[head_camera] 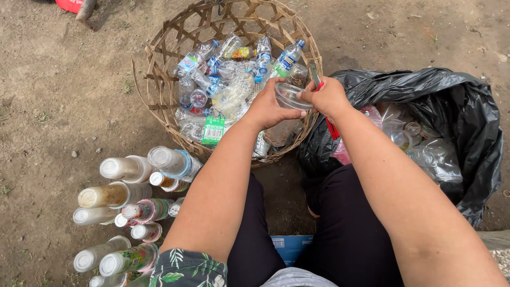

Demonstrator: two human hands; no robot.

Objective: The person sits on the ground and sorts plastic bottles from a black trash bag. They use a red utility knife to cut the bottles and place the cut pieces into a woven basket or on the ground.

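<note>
A clear plastic cup [289,96] is gripped from its left by the left hand [268,110], mouth tilted up toward the camera. Its right rim is pinched by the right hand [328,98], in which a red-handled cutter [319,85] is also clasped, over the woven basket [159,79]

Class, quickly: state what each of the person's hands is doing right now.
Left hand: closed around a clear plastic cup.
Right hand: closed on a red-handled cutter, fingers at the cup's rim.

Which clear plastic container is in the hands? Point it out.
The clear plastic cup, held between the left hand and right hand over the woven bamboo basket; the bottles lie loose.
</note>
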